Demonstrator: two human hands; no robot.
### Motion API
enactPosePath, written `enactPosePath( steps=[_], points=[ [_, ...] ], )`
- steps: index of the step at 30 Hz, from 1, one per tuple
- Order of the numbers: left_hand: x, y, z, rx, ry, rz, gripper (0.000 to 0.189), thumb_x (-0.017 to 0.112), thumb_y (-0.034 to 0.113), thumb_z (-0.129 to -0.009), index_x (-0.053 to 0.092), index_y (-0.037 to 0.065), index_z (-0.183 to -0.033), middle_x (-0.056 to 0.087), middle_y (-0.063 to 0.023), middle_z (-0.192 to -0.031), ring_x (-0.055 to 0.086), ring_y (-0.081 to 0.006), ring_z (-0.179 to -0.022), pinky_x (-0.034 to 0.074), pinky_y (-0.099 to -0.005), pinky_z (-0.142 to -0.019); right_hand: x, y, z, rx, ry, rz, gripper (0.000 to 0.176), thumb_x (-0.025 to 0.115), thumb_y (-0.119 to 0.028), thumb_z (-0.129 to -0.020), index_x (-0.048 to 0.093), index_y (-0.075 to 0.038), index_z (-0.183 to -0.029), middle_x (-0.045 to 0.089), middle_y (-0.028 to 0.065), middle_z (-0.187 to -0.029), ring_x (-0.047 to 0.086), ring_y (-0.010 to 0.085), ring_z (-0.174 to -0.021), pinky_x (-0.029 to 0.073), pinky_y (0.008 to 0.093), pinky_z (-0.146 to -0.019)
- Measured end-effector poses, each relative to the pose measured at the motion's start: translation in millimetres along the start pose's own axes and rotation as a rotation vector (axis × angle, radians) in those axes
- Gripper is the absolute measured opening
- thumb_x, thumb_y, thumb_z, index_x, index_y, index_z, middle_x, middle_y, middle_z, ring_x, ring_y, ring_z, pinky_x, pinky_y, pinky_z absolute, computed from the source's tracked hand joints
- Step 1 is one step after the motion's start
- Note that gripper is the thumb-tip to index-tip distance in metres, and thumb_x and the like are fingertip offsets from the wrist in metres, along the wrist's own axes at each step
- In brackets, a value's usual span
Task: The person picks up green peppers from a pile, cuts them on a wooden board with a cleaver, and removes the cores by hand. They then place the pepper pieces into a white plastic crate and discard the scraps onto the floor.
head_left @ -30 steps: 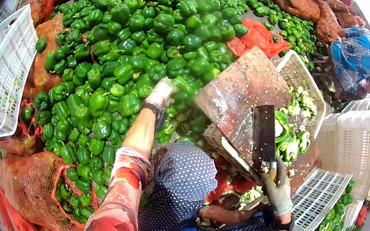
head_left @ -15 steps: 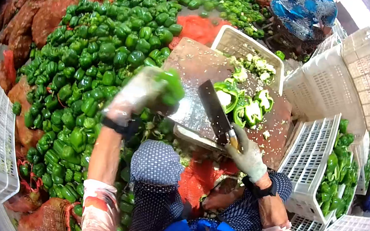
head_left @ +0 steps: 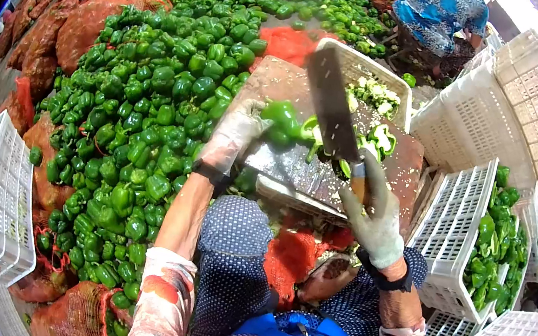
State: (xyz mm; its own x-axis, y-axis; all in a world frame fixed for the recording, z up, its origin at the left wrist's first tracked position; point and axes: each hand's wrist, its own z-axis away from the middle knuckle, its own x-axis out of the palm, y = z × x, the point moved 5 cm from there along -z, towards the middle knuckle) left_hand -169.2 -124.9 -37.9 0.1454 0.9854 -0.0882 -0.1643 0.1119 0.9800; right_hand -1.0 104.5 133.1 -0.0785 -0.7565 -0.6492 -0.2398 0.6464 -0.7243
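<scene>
My gloved left hand is at the left side of the wooden cutting board, its fingers closed against a whole green bell pepper. My gloved right hand grips the wooden handle of a cleaver. Its broad dark blade is raised over the board, pointing up and away from me. Behind the blade lie cut pepper pieces, partly hidden. Pale seeds are scattered over the board's right part.
A large heap of green bell peppers spreads to my left, with red mesh sacks beyond. At the back, a white bin contains pepper cores. White crates stand on the right, one with peppers. Another person is bent over at the far right.
My left hand has carried the pepper rightward from the heap side onto the board. The cleaver has risen and turned more upright, and the cut pieces lie partly behind it.
</scene>
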Motion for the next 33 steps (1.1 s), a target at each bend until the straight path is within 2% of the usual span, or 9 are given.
enactPosePath(
  steps=[4, 8, 14, 18, 23, 25, 29, 31, 33],
  points=[
    [-2, 13, 12, -0.016, 0.029, -0.063, 0.029, 0.068, 0.015, -0.085, 0.06, 0.003, -0.11, 0.062, -0.005, -0.076, 0.056, -0.0127, -0.057, 0.046, -0.0273, -0.048, 19, -18, -19, -0.101, 0.083, 0.06, 0.058, 0.061, -0.015, -0.085, 0.039, -0.001, -0.137, 0.064, 0.021, -0.105, 0.067, 0.0305, -0.091, 0.053, 0.0369, -0.081],
    [-3, 15, 19, 0.128, 0.022, -0.177, 0.026, 0.065, 0.021, -0.086, 0.062, 0.004, -0.105, 0.065, -0.0079, -0.078, 0.061, -0.0219, -0.067, 0.049, -0.0328, -0.06, 70, 40, -38, 0.025, -0.428, 0.333, 0.054, 0.056, -0.019, -0.086, 0.04, -0.002, -0.134, 0.064, 0.022, -0.102, 0.065, 0.0374, -0.086, 0.052, 0.044, -0.078],
    [-6, -18, 0, 0.457, -0.031, -0.02, 0.028, 0.066, 0.011, -0.083, 0.061, 0.001, -0.109, 0.064, -0.007, -0.088, 0.058, -0.0157, -0.077, 0.048, -0.0303, -0.07, 51, 41, -27, 0.024, -0.207, 0.224, 0.057, 0.061, -0.017, -0.087, 0.04, -0.003, -0.138, 0.06, 0.0241, -0.118, 0.063, 0.0301, -0.102, 0.05, 0.0383, -0.089],
    [-26, -7, 34, 0.179, 0.013, -0.129, 0.024, 0.068, 0.016, -0.085, 0.061, -0.001, -0.101, 0.062, -0.0039, -0.079, 0.055, -0.0113, -0.067, 0.045, -0.0291, -0.059, 52, -2, -28, 0.039, -0.137, -0.056, 0.053, 0.06, -0.009, -0.087, 0.042, -0.002, -0.136, 0.062, 0.0175, -0.108, 0.059, 0.0194, -0.099, 0.048, 0.0318, -0.085],
    [-102, -62, 128, -0.175, 0.263, 0.454, 0.031, 0.065, 0.024, -0.089, 0.057, 0.002, -0.109, 0.062, -0.0055, -0.092, 0.058, -0.0133, -0.069, 0.046, -0.0249, -0.052, 101, 13, -42, -0.101, -0.442, 0.134, 0.054, 0.064, -0.02, -0.085, 0.046, -0.005, -0.134, 0.063, 0.0243, -0.11, 0.063, 0.0367, -0.101, 0.049, 0.0381, -0.085],
    [-160, -141, 155, -0.245, 0.425, 0.519, 0.036, 0.064, 0.023, -0.089, 0.055, 0.002, -0.116, 0.063, -0.0081, -0.101, 0.06, -0.0166, -0.075, 0.048, -0.0265, -0.053, 100, 18, -41, 0.121, -0.468, 0.153, 0.053, 0.063, -0.019, -0.085, 0.046, -0.006, -0.134, 0.062, 0.024, -0.112, 0.063, 0.0334, -0.102, 0.048, 0.037, -0.086],
    [-249, -246, 189, -0.39, 0.564, 0.068, 0.036, 0.063, 0.029, -0.083, 0.061, 0.003, -0.109, 0.065, -0.0132, -0.098, 0.061, -0.0215, -0.084, 0.05, -0.0338, -0.069, 81, 45, -39, 0.222, -0.325, 0.081, 0.055, 0.062, -0.017, -0.085, 0.045, 0.001, -0.135, 0.062, 0.0197, -0.116, 0.06, 0.0259, -0.107, 0.045, 0.035, -0.093],
    [-275, -286, 170, -0.191, 0.54, -0.426, 0.039, 0.064, 0.032, -0.081, 0.064, 0.001, -0.103, 0.066, -0.0174, -0.09, 0.062, -0.03, -0.08, 0.049, -0.0385, -0.07, 79, 56, -35, 0.214, -0.311, 0.12, 0.056, 0.061, -0.016, -0.085, 0.044, 0.002, -0.135, 0.06, 0.0191, -0.122, 0.057, 0.0252, -0.112, 0.044, 0.0344, -0.096],
    [-268, -302, 162, -0.428, 0.474, -0.373, 0.039, 0.064, 0.034, -0.081, 0.065, -0.001, -0.099, 0.066, -0.02, -0.089, 0.062, -0.0328, -0.083, 0.048, -0.0393, -0.073, 79, 56, -35, 0.175, -0.327, 0.16, 0.056, 0.06, -0.015, -0.085, 0.043, 0.002, -0.135, 0.058, 0.0188, -0.123, 0.055, 0.0243, -0.113, 0.042, 0.0338, -0.097]
  ],
)
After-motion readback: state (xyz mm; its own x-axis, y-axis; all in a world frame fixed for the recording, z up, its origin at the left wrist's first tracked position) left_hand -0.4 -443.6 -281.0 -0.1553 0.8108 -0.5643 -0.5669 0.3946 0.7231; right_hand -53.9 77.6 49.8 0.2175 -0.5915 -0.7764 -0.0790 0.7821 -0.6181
